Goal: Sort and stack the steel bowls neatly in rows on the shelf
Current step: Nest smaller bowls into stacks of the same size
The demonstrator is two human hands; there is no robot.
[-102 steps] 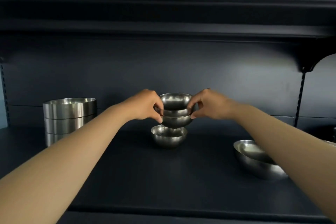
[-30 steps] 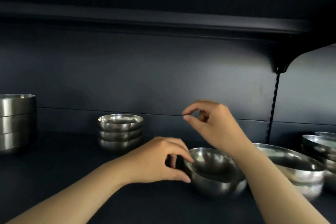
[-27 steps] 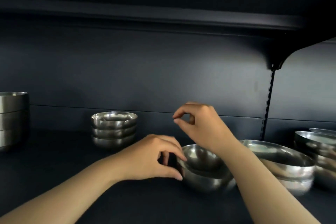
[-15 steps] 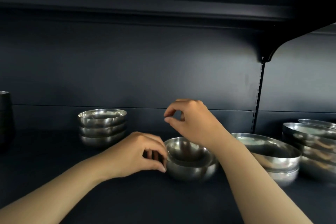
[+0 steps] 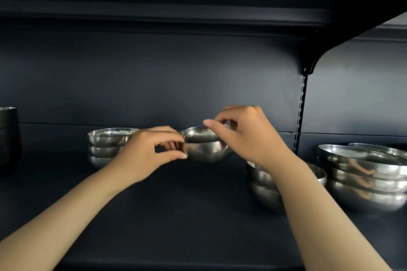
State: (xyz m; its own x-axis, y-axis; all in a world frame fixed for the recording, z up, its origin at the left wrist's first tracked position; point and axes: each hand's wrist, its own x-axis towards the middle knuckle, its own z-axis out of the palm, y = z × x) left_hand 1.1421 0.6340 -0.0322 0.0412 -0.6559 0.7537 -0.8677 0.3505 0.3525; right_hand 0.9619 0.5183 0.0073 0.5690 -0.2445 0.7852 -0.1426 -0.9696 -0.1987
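We found both hands on one small steel bowl (image 5: 204, 147), held above the dark shelf (image 5: 176, 215) and clear of its surface. The left hand (image 5: 145, 152) had its grip closed on the bowl's left side: the thumb lay under the wall, the forefinger curled over the rim, and the other fingers (image 5: 169, 145) were tucked behind. The right hand (image 5: 248, 136) pinched the rim's right side between thumb and forefinger, its remaining fingers curled loosely. The bowl sat level, mouth up, directly between the two grips. We could not tell whether it was one bowl or a nested pair.

Behind the left hand, and partly hidden by it, a short stack (image 5: 108, 145) of like bowls stood on the shelf, close to the back panel (image 5: 154, 77). Below the right wrist, a wider bowl pile (image 5: 264, 185) rested on the shelf, largely covered by the forearm. Further right of that grip stood a taller pile of large bowls (image 5: 363, 176), touching nothing we could see. Far to the left of the left grip, a dark-looking steel container (image 5: 8, 134) showed at the frame edge. An upper shelf (image 5: 154, 13) ran overhead, carried by a bracket (image 5: 312, 64) above the right grip.
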